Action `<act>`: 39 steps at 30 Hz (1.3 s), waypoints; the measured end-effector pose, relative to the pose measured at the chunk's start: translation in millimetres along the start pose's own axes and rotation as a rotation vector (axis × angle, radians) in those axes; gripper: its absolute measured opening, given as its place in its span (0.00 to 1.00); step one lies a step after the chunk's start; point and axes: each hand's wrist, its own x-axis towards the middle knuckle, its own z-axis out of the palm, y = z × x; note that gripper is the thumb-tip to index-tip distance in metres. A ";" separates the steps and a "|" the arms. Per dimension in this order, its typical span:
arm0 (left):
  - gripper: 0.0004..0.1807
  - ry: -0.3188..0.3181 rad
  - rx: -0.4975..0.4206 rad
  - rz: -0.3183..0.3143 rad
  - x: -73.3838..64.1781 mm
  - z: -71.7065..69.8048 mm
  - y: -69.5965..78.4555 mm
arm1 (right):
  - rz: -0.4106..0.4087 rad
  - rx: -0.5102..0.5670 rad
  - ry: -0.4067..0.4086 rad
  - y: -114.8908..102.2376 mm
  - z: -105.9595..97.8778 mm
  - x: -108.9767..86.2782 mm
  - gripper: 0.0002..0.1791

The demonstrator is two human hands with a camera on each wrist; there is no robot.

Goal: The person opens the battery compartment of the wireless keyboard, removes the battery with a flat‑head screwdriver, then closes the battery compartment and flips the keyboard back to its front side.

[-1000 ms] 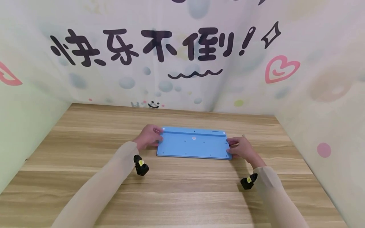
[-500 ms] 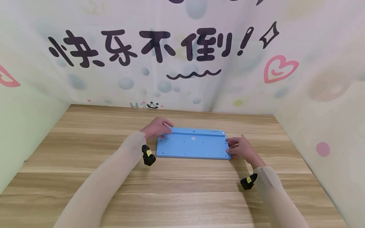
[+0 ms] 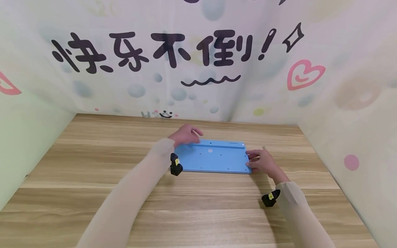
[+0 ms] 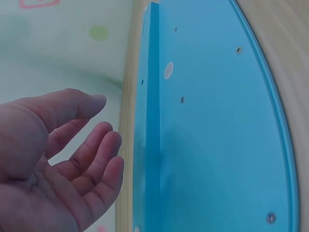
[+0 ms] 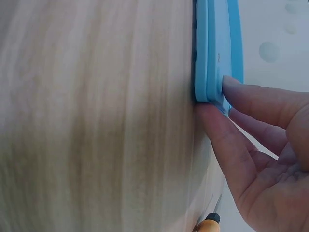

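Note:
A light blue keyboard (image 3: 214,160) lies face down on the wooden table, its underside with small screws and a raised ridge along the far edge turned up. My right hand (image 3: 263,162) pinches its right end: the thumb presses on the underside while fingers tuck below the edge, as the right wrist view shows. Over the far left part of the keyboard hovers my left hand (image 3: 186,135), its fingers loosely bent with nothing between them. In the left wrist view that hand (image 4: 63,154) is beside the raised ridge of the keyboard (image 4: 212,125), apart from it.
An orange-handled tool (image 5: 209,224) with a thin shaft lies beyond my right hand, partly cut off in the right wrist view. Printed cloth walls (image 3: 204,100) enclose the wooden table (image 3: 198,213) at the back and on the right, and a pale wall (image 3: 28,134) stands on the left.
My left hand has let go of the keyboard's left end and moved right and slightly away over its far edge. The right hand and keyboard stay in place.

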 end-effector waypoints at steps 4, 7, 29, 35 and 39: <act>0.17 -0.011 0.009 0.005 5.5 7.2 7.3 | -0.001 -0.002 0.005 -0.4 -1.0 -1.3 0.28; 0.15 -0.008 0.004 0.001 9.2 12.5 12.5 | -0.001 -0.007 0.008 -1.8 -1.3 -1.8 0.28; 0.16 0.023 0.047 0.094 30.4 66.9 44.9 | 0.013 0.011 0.018 2.4 -1.9 -0.2 0.28; 0.15 0.027 0.067 0.100 32.0 77.4 54.3 | 0.029 0.001 0.015 1.1 -1.8 0.0 0.29; 0.16 0.020 0.103 0.098 29.6 81.4 62.1 | 0.026 0.008 0.013 -1.1 -1.0 -0.5 0.28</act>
